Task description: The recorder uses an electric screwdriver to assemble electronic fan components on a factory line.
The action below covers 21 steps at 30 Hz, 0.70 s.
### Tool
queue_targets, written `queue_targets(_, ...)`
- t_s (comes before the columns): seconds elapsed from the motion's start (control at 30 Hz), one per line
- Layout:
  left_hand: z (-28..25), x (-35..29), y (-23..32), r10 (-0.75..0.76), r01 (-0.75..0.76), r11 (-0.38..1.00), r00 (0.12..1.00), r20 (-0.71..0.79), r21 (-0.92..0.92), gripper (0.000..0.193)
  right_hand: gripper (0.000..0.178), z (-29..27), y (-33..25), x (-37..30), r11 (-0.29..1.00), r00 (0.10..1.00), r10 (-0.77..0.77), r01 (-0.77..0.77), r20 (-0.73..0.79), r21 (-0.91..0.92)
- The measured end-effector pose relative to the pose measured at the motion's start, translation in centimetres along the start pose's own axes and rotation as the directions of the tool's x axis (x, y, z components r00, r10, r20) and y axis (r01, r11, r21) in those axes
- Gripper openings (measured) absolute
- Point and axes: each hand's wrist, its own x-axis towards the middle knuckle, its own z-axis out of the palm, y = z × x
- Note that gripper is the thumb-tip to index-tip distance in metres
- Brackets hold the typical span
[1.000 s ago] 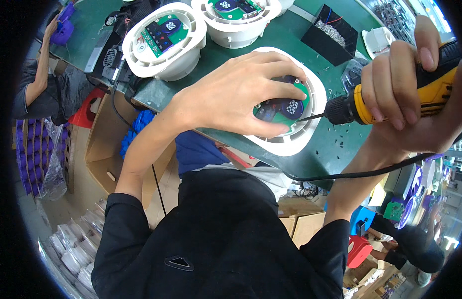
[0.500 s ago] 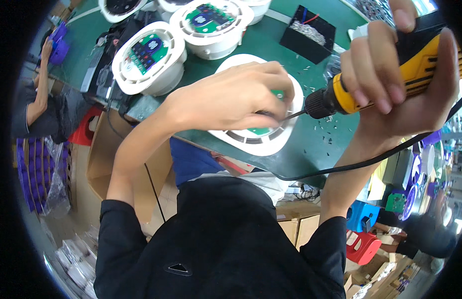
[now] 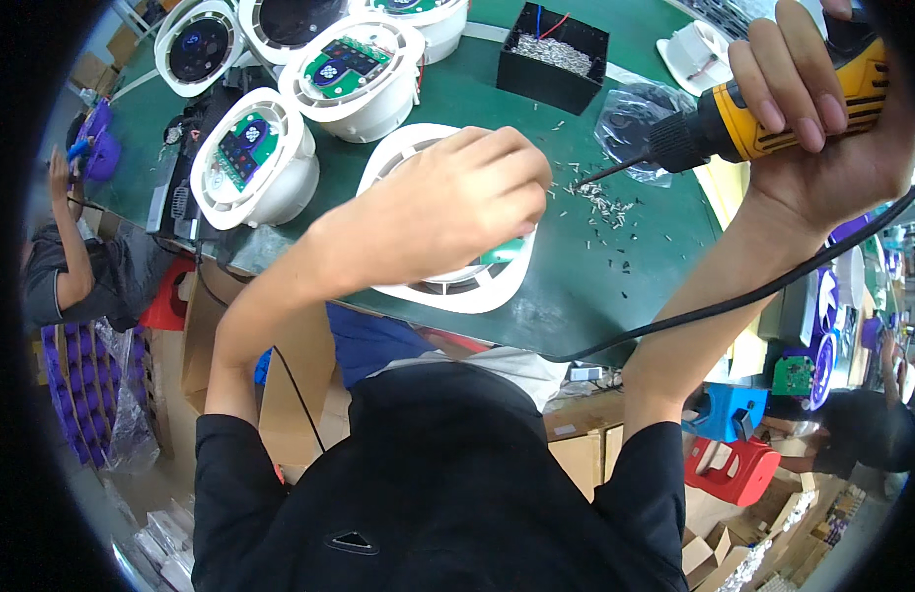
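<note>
My right hand (image 3: 837,148) is wrapped round a yellow and black electric screwdriver (image 3: 729,120). Its long bit slants down to the left, with the tip at a scatter of small screws (image 3: 605,204) on the green bench. Over a white round housing (image 3: 482,298) lying in front of me, my left hand (image 3: 462,197) is held with its fingers curled closed. Whatever is in those fingers, if anything, is hidden. The hand covers most of the housing, and a bit of green circuit board (image 3: 505,253) shows beneath it.
Behind stand more white housings with circuit boards (image 3: 351,74). A black box (image 3: 541,89) of screws sits past the scatter, near a clear plastic bag (image 3: 630,113) and a white part (image 3: 696,57). The screwdriver's black cord (image 3: 694,314) crosses my right forearm. Another person (image 3: 73,247) is at far left.
The screwdriver's bit has moved from the housing, beside my left hand, to the scattered screws. My left hand has lifted slightly and remains over the housing. The whole view has shifted.
</note>
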Motion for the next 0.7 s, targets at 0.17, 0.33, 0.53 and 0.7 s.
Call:
queue_targets(0.17,-0.8,0.2,1.6,-0.023,0.039,0.983,0.996,-0.087,0.178,0.020,0.046,-1.7,0.0,-0.3,1.000,1.000,0.005,-0.005,-0.022,-0.003)
queue_targets(0.33,-1.0,0.2,-0.5,-0.244,0.262,0.956,0.960,-0.137,0.134,0.053,0.045,-0.6,0.6,0.1,1.000,1.000,0.010,-0.010,-0.021,-0.014)
queue_targets(0.53,-2.3,-3.9,0.8,-0.129,0.120,0.991,0.975,0.180,0.064,0.060,0.043,-2.0,0.8,0.2,0.999,0.999,0.019,-0.021,-0.044,-0.033)
queue_targets(0.7,-3.9,-5.3,0.4,-0.073,0.094,0.992,0.972,0.224,-0.084,0.061,0.042,-2.1,1.4,0.2,0.998,0.997,0.039,-0.043,-0.070,-0.054)
